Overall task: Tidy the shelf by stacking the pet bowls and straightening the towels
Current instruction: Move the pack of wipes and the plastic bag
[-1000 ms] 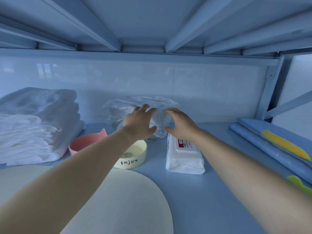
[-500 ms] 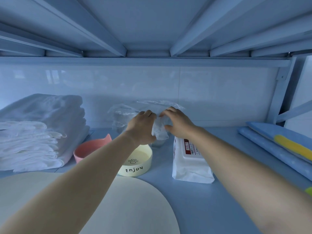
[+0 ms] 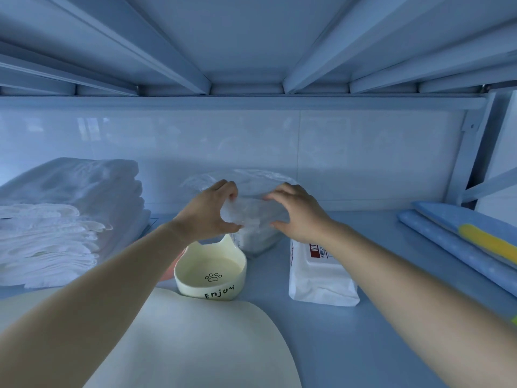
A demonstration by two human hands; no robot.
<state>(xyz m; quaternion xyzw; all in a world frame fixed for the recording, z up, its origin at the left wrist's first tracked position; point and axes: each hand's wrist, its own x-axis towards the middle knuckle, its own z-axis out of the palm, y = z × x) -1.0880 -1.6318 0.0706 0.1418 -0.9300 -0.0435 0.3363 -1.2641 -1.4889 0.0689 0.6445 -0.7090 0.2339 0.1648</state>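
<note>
A clear plastic bag (image 3: 253, 219) with white contents stands at the back middle of the shelf. My left hand (image 3: 208, 212) grips its left side and my right hand (image 3: 296, 212) grips its right side, fingers curled into the plastic. Just in front sits a cream cat-eared pet bowl (image 3: 211, 271) marked "Enjoy". A pink pet bowl (image 3: 174, 266) is mostly hidden behind my left forearm. A stack of folded white towels (image 3: 64, 219) fills the left of the shelf.
A white wet-wipe pack (image 3: 321, 278) lies right of the bowl, under my right wrist. Blue folded pads with a yellow strip (image 3: 464, 239) lie at the right. A large cream oval mat (image 3: 181, 345) covers the near left. The upper shelf hangs low overhead.
Both hands have closed in on the plastic bag and taken hold of its sides. The view has moved closer, and the cream bowl now hides more of the pink one.
</note>
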